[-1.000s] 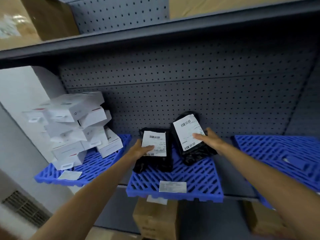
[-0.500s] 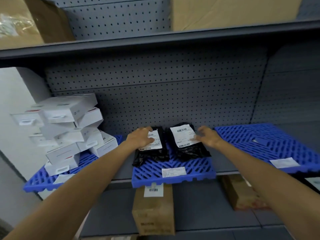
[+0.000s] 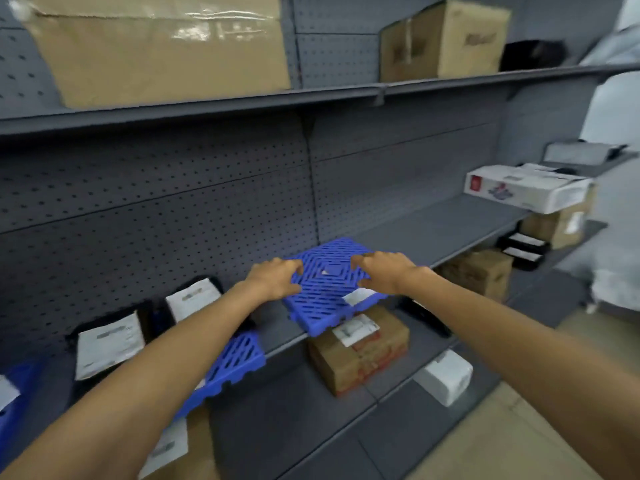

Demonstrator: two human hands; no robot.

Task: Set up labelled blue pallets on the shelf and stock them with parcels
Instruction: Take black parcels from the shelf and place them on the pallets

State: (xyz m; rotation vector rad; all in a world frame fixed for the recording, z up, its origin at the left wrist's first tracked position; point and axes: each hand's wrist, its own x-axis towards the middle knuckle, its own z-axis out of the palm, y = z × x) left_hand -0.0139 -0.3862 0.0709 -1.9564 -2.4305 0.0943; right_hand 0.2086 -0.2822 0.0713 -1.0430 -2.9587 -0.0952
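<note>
Grey pegboard shelving [image 3: 433, 223] fills the view, cardboard boxes [image 3: 162, 46] up on the top shelf. On the middle shelf, a blue pallet [image 3: 329, 289] sits at the front edge, its near corner hanging just over the lip, a white label [image 3: 356, 296] on its front-right part. Left hand [image 3: 277, 279] rests on the pallet's left edge, fingers curled over it; right hand [image 3: 384, 271] is on the right side, fingers bent down onto the grid. Whether either hand truly grips is hard to tell. Further left along the same shelf, a second pallet [image 3: 232, 362] carries two black parcels [image 3: 110, 341] with white labels, lying flat side by side, partly behind the left forearm. Below, a brown carton [image 3: 360, 351] and a white box [image 3: 446, 379] sit on the bottom shelf.
</note>
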